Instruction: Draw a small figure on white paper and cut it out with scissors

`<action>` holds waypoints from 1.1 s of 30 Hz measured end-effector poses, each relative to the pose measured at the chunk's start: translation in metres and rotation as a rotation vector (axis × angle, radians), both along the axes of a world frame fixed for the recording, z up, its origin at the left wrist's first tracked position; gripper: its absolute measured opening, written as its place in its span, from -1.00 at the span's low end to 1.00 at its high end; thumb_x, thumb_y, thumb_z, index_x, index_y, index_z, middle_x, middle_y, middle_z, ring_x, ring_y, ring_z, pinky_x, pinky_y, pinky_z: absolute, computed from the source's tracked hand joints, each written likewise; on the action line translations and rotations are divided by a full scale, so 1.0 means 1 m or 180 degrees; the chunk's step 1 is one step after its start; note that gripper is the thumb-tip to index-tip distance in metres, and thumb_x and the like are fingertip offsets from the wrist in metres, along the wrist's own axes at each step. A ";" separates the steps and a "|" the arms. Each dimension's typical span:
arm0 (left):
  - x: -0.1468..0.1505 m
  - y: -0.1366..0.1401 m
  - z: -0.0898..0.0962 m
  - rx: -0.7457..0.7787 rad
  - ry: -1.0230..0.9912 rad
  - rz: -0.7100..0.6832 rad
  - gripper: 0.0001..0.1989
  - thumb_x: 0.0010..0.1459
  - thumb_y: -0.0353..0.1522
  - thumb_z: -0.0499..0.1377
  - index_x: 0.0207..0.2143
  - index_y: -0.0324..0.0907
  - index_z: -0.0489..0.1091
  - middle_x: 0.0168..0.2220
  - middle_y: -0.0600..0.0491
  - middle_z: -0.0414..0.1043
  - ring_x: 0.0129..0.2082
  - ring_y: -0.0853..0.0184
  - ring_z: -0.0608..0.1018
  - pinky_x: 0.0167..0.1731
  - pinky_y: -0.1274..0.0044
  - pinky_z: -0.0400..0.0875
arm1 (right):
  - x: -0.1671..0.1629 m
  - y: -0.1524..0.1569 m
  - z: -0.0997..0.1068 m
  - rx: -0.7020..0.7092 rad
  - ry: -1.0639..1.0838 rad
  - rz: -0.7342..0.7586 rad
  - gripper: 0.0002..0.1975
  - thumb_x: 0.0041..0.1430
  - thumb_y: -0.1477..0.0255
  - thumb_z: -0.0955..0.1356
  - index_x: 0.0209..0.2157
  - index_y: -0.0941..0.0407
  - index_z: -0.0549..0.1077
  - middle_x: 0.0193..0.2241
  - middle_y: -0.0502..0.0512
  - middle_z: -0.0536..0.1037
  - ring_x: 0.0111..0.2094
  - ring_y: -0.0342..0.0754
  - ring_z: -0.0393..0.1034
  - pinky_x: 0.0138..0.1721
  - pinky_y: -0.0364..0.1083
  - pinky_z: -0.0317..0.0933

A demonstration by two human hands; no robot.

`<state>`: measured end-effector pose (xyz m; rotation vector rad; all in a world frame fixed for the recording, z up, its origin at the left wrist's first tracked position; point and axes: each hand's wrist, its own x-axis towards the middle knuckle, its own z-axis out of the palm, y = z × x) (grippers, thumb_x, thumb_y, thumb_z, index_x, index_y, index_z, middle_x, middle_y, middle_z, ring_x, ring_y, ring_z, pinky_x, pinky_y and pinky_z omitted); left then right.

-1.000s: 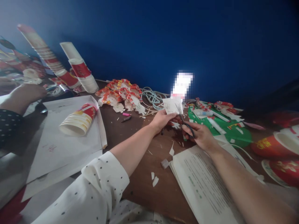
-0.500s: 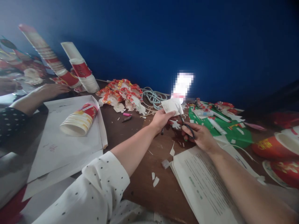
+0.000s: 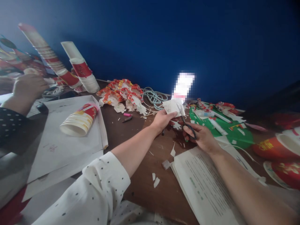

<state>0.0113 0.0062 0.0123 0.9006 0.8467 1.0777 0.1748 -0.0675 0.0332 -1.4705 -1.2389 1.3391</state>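
Observation:
Pinched between the thumb and fingers of my left hand (image 3: 162, 120) is a small white piece of paper (image 3: 172, 107) with faint drawn lines. My right hand (image 3: 202, 136) has its fingers through the black handles of a pair of scissors (image 3: 191, 131). The scissor blades reach up to the right side of the paper; whether they are fully closed is hard to see. Just below the paper, a white cut-out with a jagged edge (image 3: 176, 125) lies on the brown table (image 3: 138, 190). White scraps (image 3: 156, 182) are scattered nearer to me.
Stacked paper cups (image 3: 84, 76) lean at the back left; more cups (image 3: 78, 122) lie on a white sheet. Red and white cut-outs (image 3: 124, 92) are piled beside a pale cable (image 3: 154, 98). Right are a green mat (image 3: 234, 134) and a booklet (image 3: 206, 184). Another person's hand (image 3: 29, 89) is far left.
The paper in my left hand has tilted slightly, and the scissors have shifted a little at its right side. The other person's hand has lifted and drawn back to the left.

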 end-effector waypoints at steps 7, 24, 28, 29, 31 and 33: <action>0.001 -0.002 0.003 -0.0066 -0.0017 0.0020 -0.85 0.04 -0.39 0.30 -0.33 -0.30 0.46 -0.41 -0.04 0.55 -0.51 0.41 0.54 -0.56 0.64 0.35 | 0.001 0.000 -0.004 0.0052 -0.0050 0.0020 -0.47 -0.03 0.08 0.49 -0.05 0.05 0.59 -0.51 -0.01 0.44 -0.56 -0.22 0.29 -0.61 -0.22 0.00; 0.001 -0.002 0.001 -0.0041 0.0003 0.0010 -0.82 0.04 -0.37 0.29 -0.31 -0.30 0.48 -0.37 -0.06 0.57 -0.50 0.42 0.54 -0.55 0.64 0.35 | 0.001 0.000 -0.004 0.0108 -0.0082 0.0018 -0.49 -0.03 0.08 0.49 -0.06 0.03 0.60 -0.52 -0.01 0.44 -0.56 -0.21 0.28 -0.61 -0.20 -0.02; 0.001 -0.002 0.001 -0.0062 0.0017 0.0007 -0.82 0.05 -0.37 0.29 -0.29 -0.30 0.48 -0.36 -0.07 0.57 -0.50 0.41 0.54 -0.54 0.63 0.34 | 0.000 0.000 -0.004 0.0087 -0.0059 0.0026 -0.49 -0.03 0.08 0.49 -0.06 0.05 0.60 -0.52 -0.02 0.43 -0.56 -0.22 0.28 -0.62 -0.22 -0.01; 0.001 -0.002 0.001 -0.0052 0.0022 -0.0001 -0.82 0.05 -0.37 0.28 -0.29 -0.30 0.48 -0.36 -0.07 0.57 -0.50 0.41 0.54 -0.54 0.63 0.34 | 0.000 0.000 -0.004 0.0072 -0.0055 0.0020 -0.49 -0.03 0.08 0.49 -0.07 0.05 0.59 -0.51 -0.01 0.43 -0.56 -0.23 0.29 -0.62 -0.23 0.00; 0.001 -0.002 0.000 -0.0030 0.0050 -0.0004 -0.83 0.07 -0.38 0.27 -0.28 -0.30 0.48 -0.35 -0.07 0.58 -0.48 0.41 0.55 -0.53 0.63 0.35 | 0.000 0.000 -0.004 0.0039 -0.0046 -0.0001 -0.49 -0.03 0.09 0.49 -0.07 0.05 0.59 -0.48 0.00 0.45 -0.55 -0.23 0.31 -0.62 -0.23 0.02; 0.001 -0.002 -0.001 -0.0014 0.0103 0.0006 -0.81 0.07 -0.37 0.26 -0.27 -0.30 0.48 -0.35 -0.08 0.58 -0.47 0.40 0.55 -0.52 0.63 0.35 | 0.001 0.000 -0.005 0.0027 -0.0001 0.0006 -0.50 -0.01 0.09 0.49 -0.07 0.05 0.59 -0.47 0.01 0.46 -0.54 -0.22 0.32 -0.64 -0.24 0.01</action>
